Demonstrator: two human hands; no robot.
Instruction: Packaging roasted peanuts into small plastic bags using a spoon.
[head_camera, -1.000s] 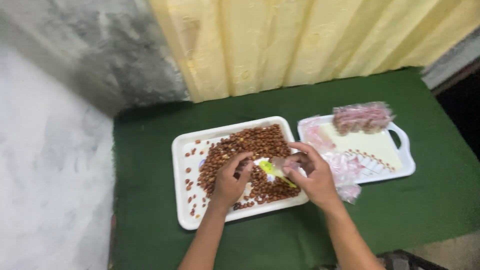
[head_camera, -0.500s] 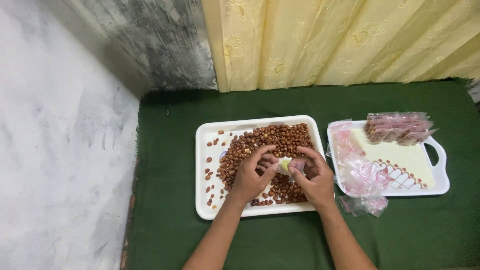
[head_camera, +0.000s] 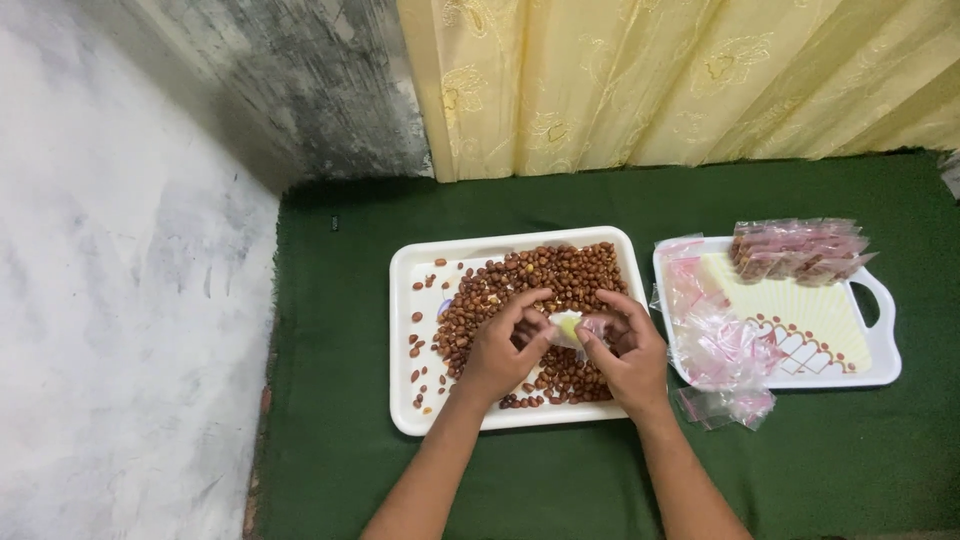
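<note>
A white tray (head_camera: 405, 300) on the green cloth holds a heap of brown peanuts (head_camera: 560, 272). Both my hands are over the heap. My left hand (head_camera: 500, 350) is cupped with fingers bent, touching a small clear plastic bag (head_camera: 568, 327) that has something yellow at it. My right hand (head_camera: 628, 355) pinches the same bag from the right side. What is inside the bag is hidden by my fingers.
A second white tray (head_camera: 880, 340) with a handle and a yellow fan pattern lies to the right, bearing a stack of filled peanut packets (head_camera: 795, 248) and loose pink-tinted bags (head_camera: 720, 350). Green cloth (head_camera: 340, 400) covers the surface; a wall (head_camera: 120, 300) stands left, a yellow curtain (head_camera: 680, 80) behind.
The camera view has shifted so both trays sit further right. My hands have stayed over the peanuts, working the small bag between them.
</note>
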